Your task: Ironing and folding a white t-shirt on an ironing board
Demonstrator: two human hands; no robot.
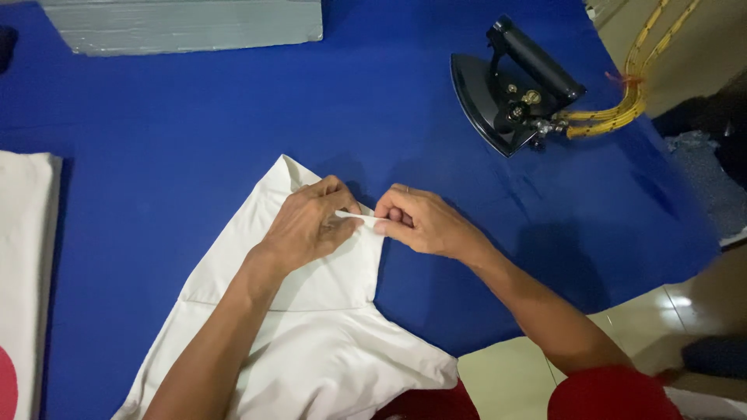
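I see my left hand point(311, 225) lying flat on the shirt point(311, 327), fingertips pinching its edge; my right hand point(420, 222) pinches the same edge, near the iron point(510, 85).

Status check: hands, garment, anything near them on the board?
Left hand and right hand both pinching the white garment at its top corner. Garment flat on blue board. Black iron parked apart, upper right.

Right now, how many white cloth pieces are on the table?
2: a white garment under both hands, left hand and right hand pinching its corner; another white cloth at the left edge, partly cut off.
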